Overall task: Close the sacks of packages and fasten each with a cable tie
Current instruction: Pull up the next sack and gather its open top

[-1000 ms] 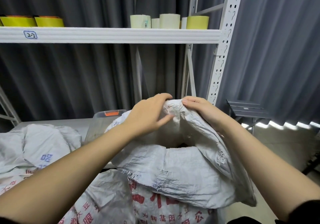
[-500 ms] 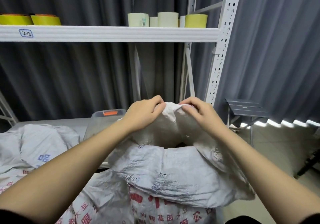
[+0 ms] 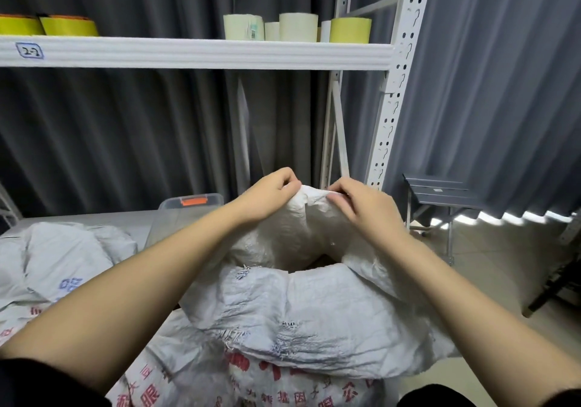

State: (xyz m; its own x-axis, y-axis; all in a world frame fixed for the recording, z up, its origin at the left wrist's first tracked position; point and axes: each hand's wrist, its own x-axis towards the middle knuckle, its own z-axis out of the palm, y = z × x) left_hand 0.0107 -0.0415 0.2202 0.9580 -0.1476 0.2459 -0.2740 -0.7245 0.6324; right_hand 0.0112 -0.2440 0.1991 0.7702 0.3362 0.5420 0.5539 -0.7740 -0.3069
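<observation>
Dark pleated curtains hang behind a white perforated steel rack (image 3: 396,70). My left hand (image 3: 267,197) and right hand (image 3: 364,208) each pinch the far rim of the crinkled woven plastic sack (image 3: 314,312) directly before me, lifting it into a peak; its frayed near edge folds outward over red printing. Another slumped sack (image 3: 53,258) lies left, and tape rolls (image 3: 297,27) line the shelf.

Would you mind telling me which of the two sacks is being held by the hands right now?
The front sack, whose raised far edge both hands pinch; the other sack lies untouched to the left.
</observation>
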